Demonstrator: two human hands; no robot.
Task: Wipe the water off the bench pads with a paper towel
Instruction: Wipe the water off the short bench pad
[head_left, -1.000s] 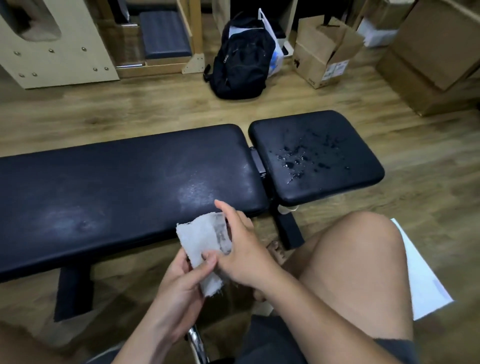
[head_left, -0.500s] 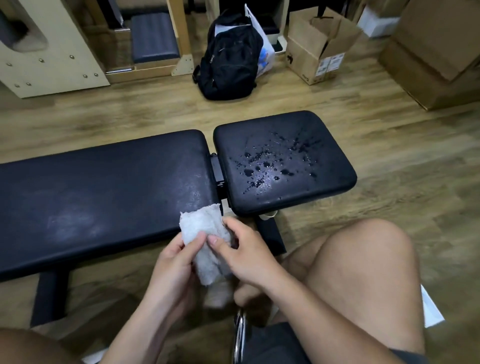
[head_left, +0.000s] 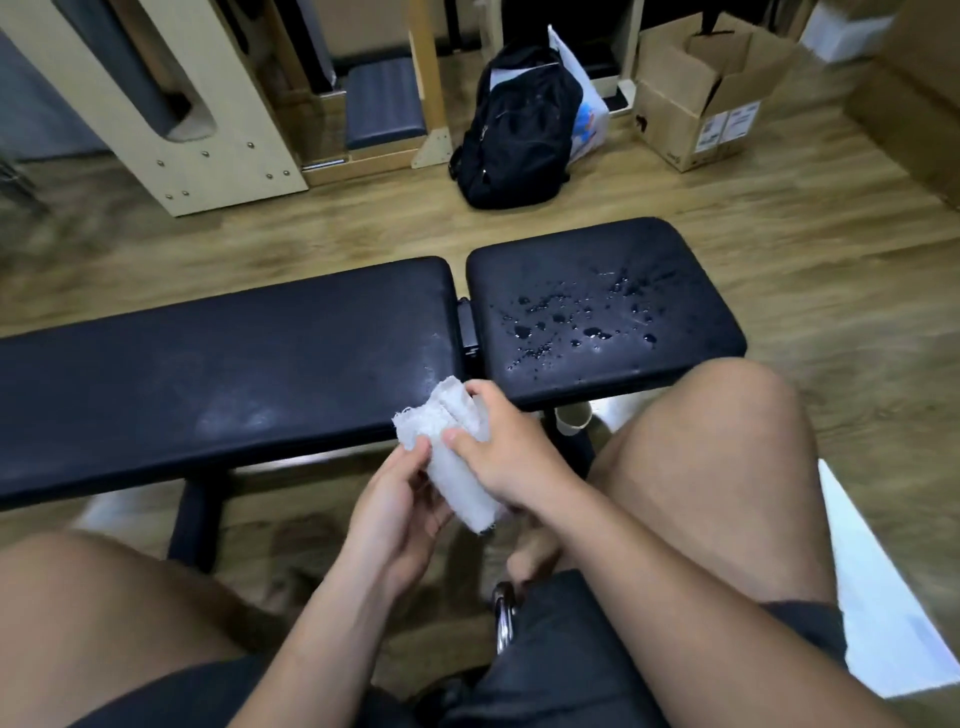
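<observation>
A: What's nearest?
B: Two bare knees and dark shorts; between them both hands hold a crumpled white towel, in the air just this side of the desk's near edge.
A: How do the hands grip it?
B: The left hand cups it from below, thumb pressed on its left part; the right hand wraps it from the right, thumb on the front and fingers curled behind; both grasp the towel, neither is loose.
A: And the desk?
B: Two black pads side by side with a narrow gap; the long pad runs off to the left, with dull smears near its front but no beads that I can make out; the short pad on the right carries the water, scattered drops and small pools across its middle; the towel touches neither pad, as far as I can tell.
A: Beyond that?
B: Wood floor; a black backpack standing on it with a white bag just behind; an open carton to the right; pale wooden frames at far left.
</observation>
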